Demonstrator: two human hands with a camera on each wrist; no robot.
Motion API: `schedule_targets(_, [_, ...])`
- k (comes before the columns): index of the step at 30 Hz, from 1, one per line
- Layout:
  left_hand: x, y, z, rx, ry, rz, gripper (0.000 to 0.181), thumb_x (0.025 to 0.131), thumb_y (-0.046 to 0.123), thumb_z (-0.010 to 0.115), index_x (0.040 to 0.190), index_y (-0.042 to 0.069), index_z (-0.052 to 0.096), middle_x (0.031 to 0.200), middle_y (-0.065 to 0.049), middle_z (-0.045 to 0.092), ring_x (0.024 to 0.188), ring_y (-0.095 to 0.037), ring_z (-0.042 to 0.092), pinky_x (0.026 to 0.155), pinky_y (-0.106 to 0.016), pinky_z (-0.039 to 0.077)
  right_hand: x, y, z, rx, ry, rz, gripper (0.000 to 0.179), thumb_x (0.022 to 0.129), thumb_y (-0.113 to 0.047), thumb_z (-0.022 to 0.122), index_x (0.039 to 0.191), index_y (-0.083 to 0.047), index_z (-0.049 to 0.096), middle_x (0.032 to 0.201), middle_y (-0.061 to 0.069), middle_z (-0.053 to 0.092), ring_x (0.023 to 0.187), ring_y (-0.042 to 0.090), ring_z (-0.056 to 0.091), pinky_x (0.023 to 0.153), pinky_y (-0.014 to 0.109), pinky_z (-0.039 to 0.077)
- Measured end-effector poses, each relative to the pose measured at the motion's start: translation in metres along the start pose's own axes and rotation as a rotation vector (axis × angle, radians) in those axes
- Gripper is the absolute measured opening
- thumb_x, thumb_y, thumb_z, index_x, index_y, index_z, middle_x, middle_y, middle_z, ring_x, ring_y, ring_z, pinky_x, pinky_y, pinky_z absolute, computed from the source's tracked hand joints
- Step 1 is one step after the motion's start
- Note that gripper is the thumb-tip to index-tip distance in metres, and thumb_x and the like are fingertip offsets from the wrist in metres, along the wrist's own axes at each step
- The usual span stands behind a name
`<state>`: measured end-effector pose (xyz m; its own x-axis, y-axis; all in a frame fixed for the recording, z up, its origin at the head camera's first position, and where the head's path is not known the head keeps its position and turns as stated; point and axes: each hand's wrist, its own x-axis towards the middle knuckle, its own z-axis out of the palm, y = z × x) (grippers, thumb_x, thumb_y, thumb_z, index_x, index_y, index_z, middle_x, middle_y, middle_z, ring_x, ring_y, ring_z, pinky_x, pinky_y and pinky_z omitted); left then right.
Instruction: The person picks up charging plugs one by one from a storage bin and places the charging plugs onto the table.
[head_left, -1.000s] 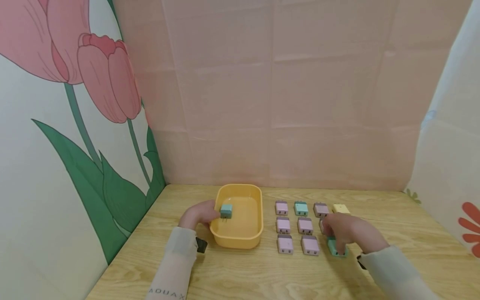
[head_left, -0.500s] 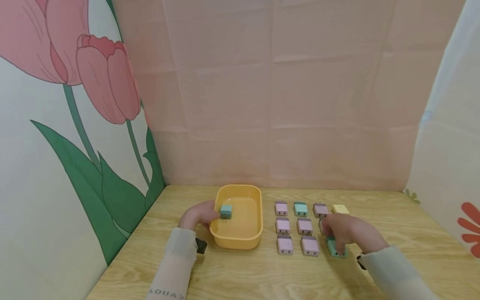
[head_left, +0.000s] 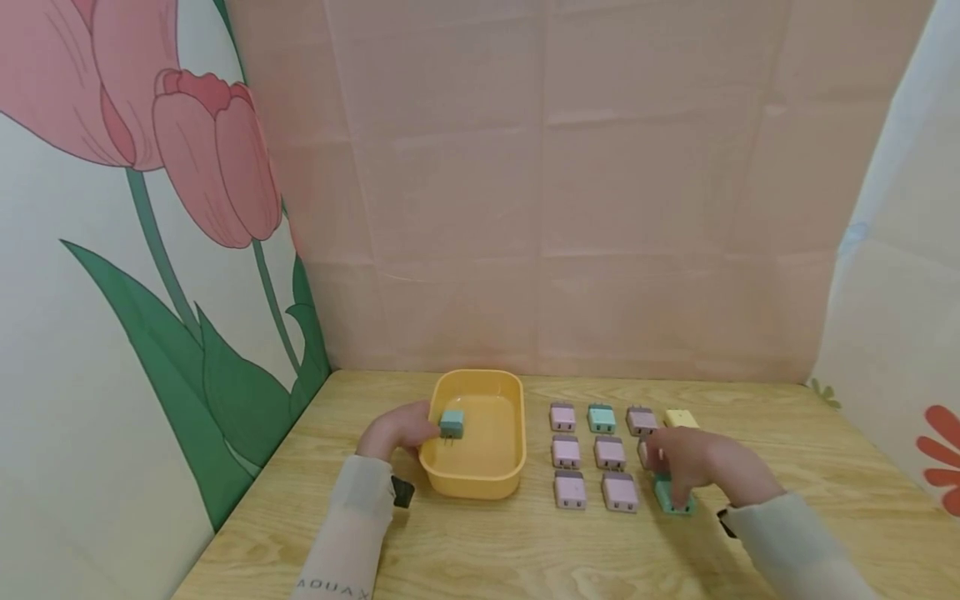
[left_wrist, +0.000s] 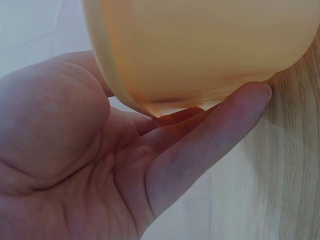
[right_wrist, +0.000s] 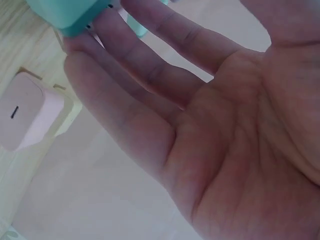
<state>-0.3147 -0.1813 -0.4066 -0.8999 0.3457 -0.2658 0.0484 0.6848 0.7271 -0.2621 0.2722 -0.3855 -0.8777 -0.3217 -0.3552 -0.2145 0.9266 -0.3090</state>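
Observation:
My left hand point(head_left: 401, 427) grips the left rim of a yellow plastic bin point(head_left: 474, 487); in the left wrist view its fingers point(left_wrist: 210, 140) lie along the outside wall. Inside the bin, against that side, sits one teal plug charger point(head_left: 452, 421). Further right, my right hand point(head_left: 708, 458) pinches the front-right teal charger point(head_left: 663, 498) from above, thumb at the port end and fingers at the far end. That charger point(right_wrist: 70, 17) shows past the fingertips in the right wrist view. The hand partly covers a pink charger point(head_left: 645, 454) behind it.
Several pink-and-mauve chargers point(head_left: 567, 451) stand in rows right of the bin. A second teal one point(head_left: 602, 417) and a yellow one point(head_left: 682, 419) are in the back row. Behind the wood-grain table point(head_left: 465, 550) hangs a pink cloth point(head_left: 540, 208).
My right wrist has shifted very slightly to the right, with the thumb still on the teal charger. The left hand and the bin stay where they were.

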Motion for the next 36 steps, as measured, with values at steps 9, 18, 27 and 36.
schedule_targets(9, [-0.001,0.001,0.000,0.024,0.011,0.002,0.038,0.097,0.004,0.056,0.134,-0.005,0.059,0.105,-0.021,0.076,0.079,-0.024,0.077,0.071,-0.038,0.065,0.001,0.005,-0.003,-0.013,-0.004,0.013,0.050,0.071,0.003,0.084,0.116,-0.010,0.065,0.110,0.010,0.068,0.092,0.025,0.057,0.075,0.041,0.051])
schedule_targets(18, [-0.001,0.000,-0.001,0.020,0.015,0.005,0.036,0.098,0.005,0.056,0.132,-0.005,0.059,0.104,-0.021,0.077,0.077,-0.021,0.075,0.071,-0.038,0.065,-0.003,-0.001,-0.010,-0.054,0.154,-0.117,0.027,0.095,-0.021,0.077,0.116,-0.005,0.070,0.102,0.005,0.072,0.086,0.019,0.060,0.076,0.043,0.056])
schedule_targets(27, [-0.002,-0.001,-0.001,0.036,0.018,0.001,0.032,0.097,0.005,0.056,0.128,-0.005,0.061,0.101,-0.021,0.076,0.073,-0.019,0.073,0.068,-0.035,0.063,-0.001,-0.017,-0.010,-0.081,0.247,-0.199,0.017,0.098,-0.018,0.076,0.110,-0.009,0.067,0.091,0.000,0.064,0.079,0.014,0.054,0.069,0.033,0.047])
schedule_targets(36, [-0.002,0.001,-0.001,0.047,0.015,-0.006,0.034,0.098,0.006,0.056,0.129,-0.005,0.061,0.103,-0.022,0.076,0.076,-0.022,0.075,0.070,-0.036,0.064,0.002,-0.042,-0.005,-0.206,0.389,-0.305,0.019,0.096,-0.021,0.080,0.109,-0.012,0.070,0.099,-0.001,0.068,0.084,0.010,0.060,0.073,0.033,0.055])
